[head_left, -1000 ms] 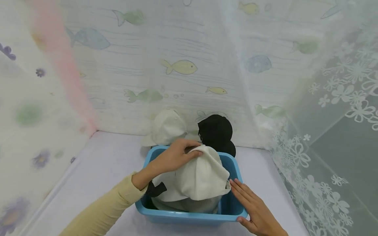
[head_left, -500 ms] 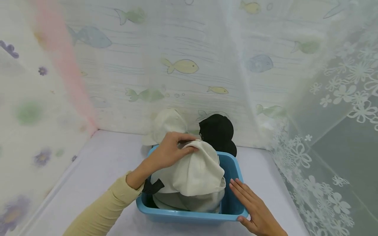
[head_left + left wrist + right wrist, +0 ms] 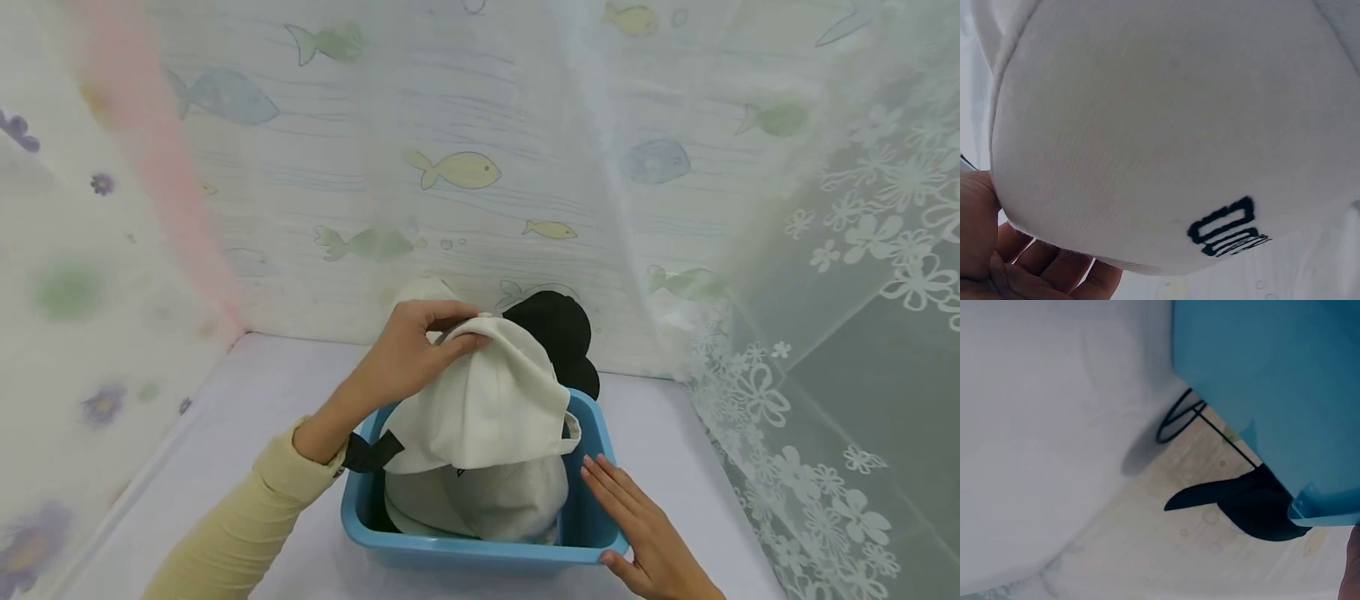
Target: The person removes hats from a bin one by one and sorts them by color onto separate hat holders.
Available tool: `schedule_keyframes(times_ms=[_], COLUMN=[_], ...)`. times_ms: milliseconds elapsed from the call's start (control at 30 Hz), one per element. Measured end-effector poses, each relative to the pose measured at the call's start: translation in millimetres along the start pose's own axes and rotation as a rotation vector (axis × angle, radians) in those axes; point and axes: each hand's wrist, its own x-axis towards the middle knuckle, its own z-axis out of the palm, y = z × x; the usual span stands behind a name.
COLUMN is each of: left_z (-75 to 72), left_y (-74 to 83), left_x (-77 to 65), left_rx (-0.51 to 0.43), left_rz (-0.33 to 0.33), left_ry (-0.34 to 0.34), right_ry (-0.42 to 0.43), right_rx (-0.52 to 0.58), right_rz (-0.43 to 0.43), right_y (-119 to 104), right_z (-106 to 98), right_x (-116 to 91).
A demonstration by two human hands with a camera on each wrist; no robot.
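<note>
With thumb and fingers, my left hand (image 3: 397, 354) pinches the top of a white baseball cap (image 3: 498, 400), its brim to the left and its back strap to the right. The left wrist view shows a black mark (image 3: 1225, 228) on the cap's front panel. Below it, a second pale baseball cap (image 3: 517, 504) lies inside a blue plastic bin (image 3: 480, 550). My right hand (image 3: 648, 537) rests on the bin's right rim, fingers straight and together. Only a sliver of that hand (image 3: 1350, 569) appears in the right wrist view.
Behind the bin a black cap (image 3: 558, 333) sits on a thin wire stand (image 3: 1225, 437). Another white cap (image 3: 427, 289) at the back left is mostly hidden by my left hand. A white cloth (image 3: 292, 367) covers the surface; patterned curtains (image 3: 465, 108) hang around it.
My left hand has moved up and a little to the left, raising the white cap with it. More of the pale cap below now shows. The right hand stays at the rim.
</note>
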Motion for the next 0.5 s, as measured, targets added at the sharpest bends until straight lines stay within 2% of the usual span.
schedule_keyframes(times_ms=[267, 500], left_z=[-19.3, -33.6], left_y=[19.2, 19.1], left_x=[18.7, 35.6], left_rx=[0.024, 0.034], left_rz=[0.039, 0.056], left_ry=[0.04, 0.085], right_ry=[0.046, 0.029], right_rx=[0.034, 0.015], right_rz=[-0.05, -0.029], right_y=[0.7, 0.4], right_z=[3.6, 0.9], right_x=[1.5, 0.4])
